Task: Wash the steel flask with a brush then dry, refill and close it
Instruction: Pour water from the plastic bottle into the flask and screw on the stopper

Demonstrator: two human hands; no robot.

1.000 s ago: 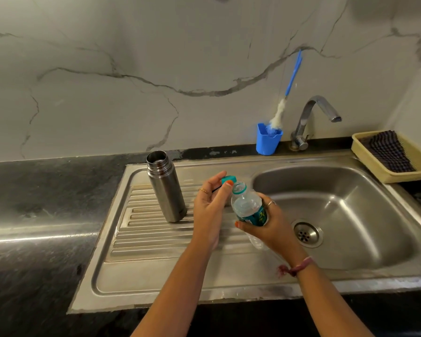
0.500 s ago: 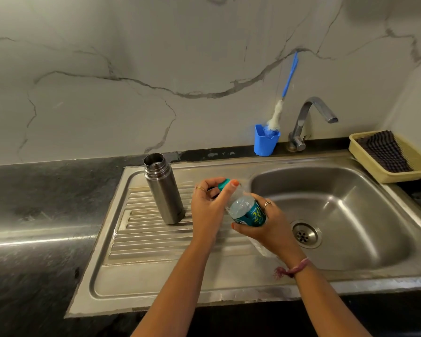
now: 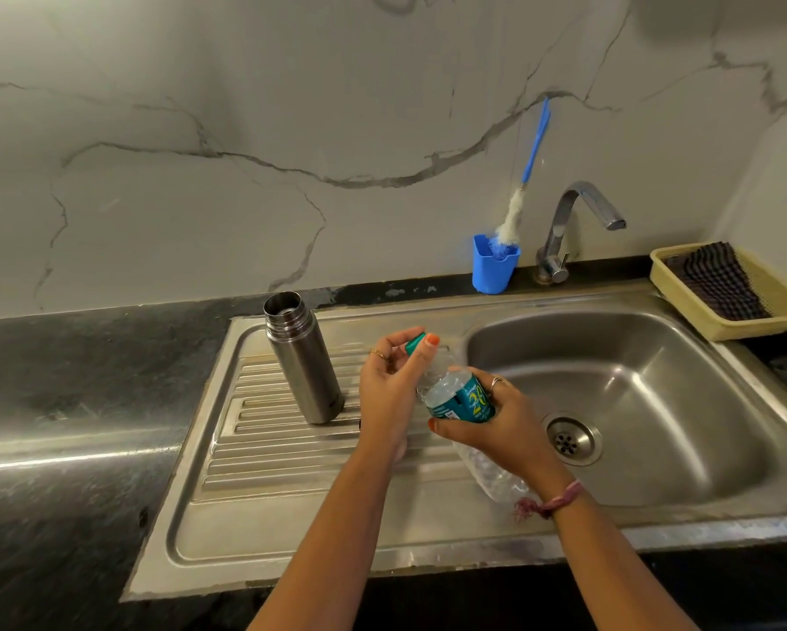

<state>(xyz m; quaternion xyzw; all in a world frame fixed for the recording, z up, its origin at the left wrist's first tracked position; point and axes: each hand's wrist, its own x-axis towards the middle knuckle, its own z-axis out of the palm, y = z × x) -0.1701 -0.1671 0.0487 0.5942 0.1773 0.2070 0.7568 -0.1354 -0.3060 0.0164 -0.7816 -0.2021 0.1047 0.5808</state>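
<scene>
The steel flask (image 3: 304,362) stands upright and uncapped on the ribbed drainboard (image 3: 264,453), left of my hands. My right hand (image 3: 496,421) grips a clear plastic water bottle (image 3: 462,398) with a teal label, tilted with its neck toward the upper left. My left hand (image 3: 393,384) pinches the bottle's teal cap (image 3: 413,344) at the neck; whether the cap sits on the neck or is off it is hidden by my fingers. The blue-handled bottle brush (image 3: 525,184) leans in a blue cup (image 3: 494,264) at the back.
The sink basin (image 3: 655,403) with its drain lies to the right, the tap (image 3: 578,220) behind it. A yellow tray (image 3: 701,327) holding a dark checked cloth (image 3: 719,282) sits at the far right. Black countertop (image 3: 64,380) stretches to the left.
The bottle has tilted over from nearly upright, its neck now leaning toward my left hand. My left fingers have stayed at the cap.
</scene>
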